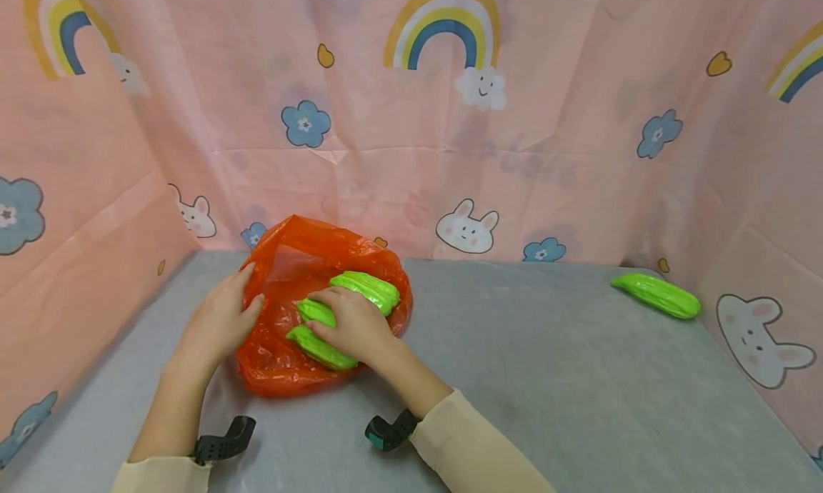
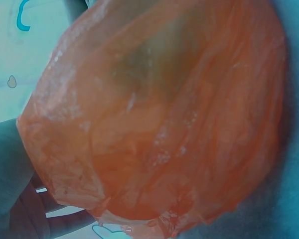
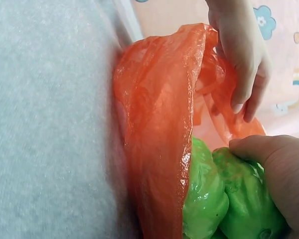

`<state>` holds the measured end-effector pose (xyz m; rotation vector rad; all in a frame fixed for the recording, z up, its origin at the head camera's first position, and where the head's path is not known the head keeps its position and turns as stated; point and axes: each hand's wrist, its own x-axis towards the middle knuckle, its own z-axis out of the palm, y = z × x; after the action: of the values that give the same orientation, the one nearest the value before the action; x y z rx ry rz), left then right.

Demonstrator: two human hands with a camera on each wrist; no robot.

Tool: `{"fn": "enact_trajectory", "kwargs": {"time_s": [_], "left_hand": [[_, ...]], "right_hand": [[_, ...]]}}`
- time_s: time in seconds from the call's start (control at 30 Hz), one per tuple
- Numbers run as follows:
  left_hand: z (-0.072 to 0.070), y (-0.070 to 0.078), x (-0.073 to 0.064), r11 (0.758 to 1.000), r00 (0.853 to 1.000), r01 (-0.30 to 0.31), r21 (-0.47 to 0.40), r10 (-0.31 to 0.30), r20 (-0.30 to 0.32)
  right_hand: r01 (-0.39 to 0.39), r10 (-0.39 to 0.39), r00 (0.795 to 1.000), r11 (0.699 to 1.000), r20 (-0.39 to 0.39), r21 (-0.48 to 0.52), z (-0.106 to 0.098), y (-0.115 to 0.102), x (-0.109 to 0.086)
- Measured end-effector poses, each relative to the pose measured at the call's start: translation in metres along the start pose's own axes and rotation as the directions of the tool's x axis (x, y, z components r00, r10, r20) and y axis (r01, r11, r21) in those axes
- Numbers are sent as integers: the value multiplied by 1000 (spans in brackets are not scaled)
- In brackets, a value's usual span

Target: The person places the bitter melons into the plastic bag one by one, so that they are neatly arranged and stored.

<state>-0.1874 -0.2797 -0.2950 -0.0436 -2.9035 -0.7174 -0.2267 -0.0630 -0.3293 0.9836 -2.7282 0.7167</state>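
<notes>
An orange-red plastic bag (image 1: 276, 368) lies with its mouth open on the grey table. Inside it are several green ridged bitter melons (image 1: 373, 291). My right hand (image 1: 356, 323) reaches in from above and grips the middle bitter melon (image 1: 315, 311); in the right wrist view its thumb presses on a bitter melon (image 3: 246, 199) beside another one. At the bag's left rim, my left hand (image 1: 218, 318) holds the plastic with its thumb toward the opening. The left wrist view is mostly filled by the bag wall (image 2: 164, 129), with fingers partly hidden behind it.
Another green bitter melon (image 1: 659, 295) lies alone at the far right of the table (image 1: 527, 379). Pink printed cloth (image 1: 546, 178) hangs along the back and both sides. A black wrist device (image 1: 225, 441) is strapped on each forearm.
</notes>
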Motion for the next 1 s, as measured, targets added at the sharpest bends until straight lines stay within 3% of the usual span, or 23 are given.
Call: {"fn": "enact_trajectory", "kwargs": {"time_s": [0.77,1.0], "left_hand": [[-1,2,-1,1000,1000,11,-10,-11,11],[-2,2,-1,1000,1000,10,-14,-10,13]], "right_hand": [[30,-28,999,995,-16,95,-21,9,-1],[-3,6,1000,994,-26,113,-31,13,-1]]}}
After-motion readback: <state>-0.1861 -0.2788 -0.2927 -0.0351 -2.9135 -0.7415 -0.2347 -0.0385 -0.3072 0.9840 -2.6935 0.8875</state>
